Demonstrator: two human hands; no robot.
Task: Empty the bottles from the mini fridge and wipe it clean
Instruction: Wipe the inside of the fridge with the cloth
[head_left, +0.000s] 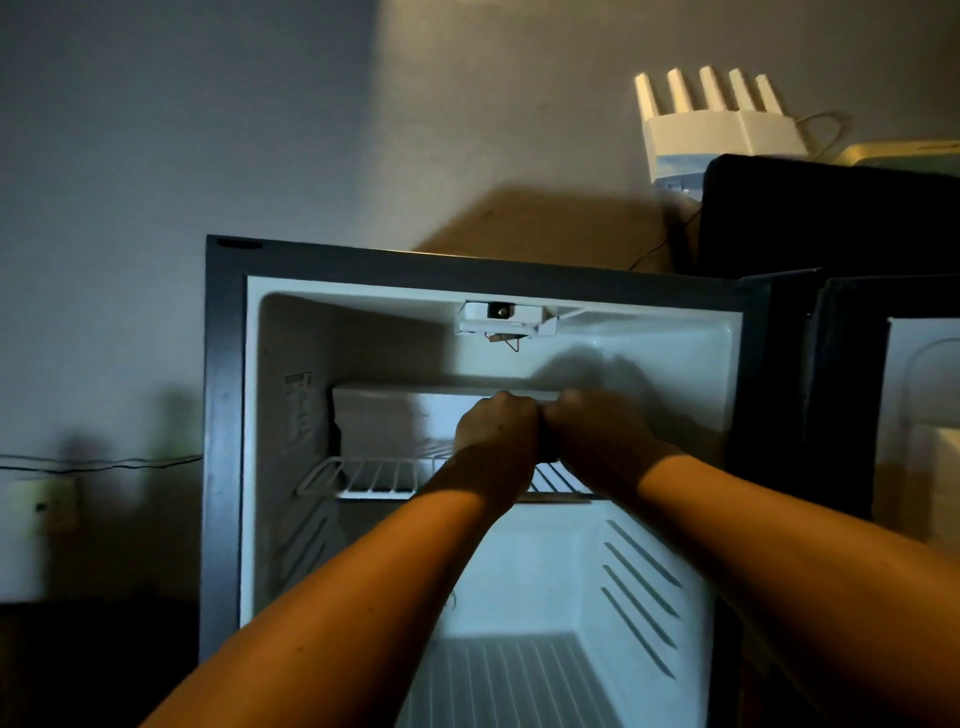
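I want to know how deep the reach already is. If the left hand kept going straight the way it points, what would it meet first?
Probably the white box-like panel at the fridge's back, above the wire shelf; the left hand points at it. Depth is unclear.

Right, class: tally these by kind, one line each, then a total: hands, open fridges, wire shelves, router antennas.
Hands: 2, left hand and right hand
Fridge: 1
Wire shelf: 1
Router antennas: 5
Total: 9
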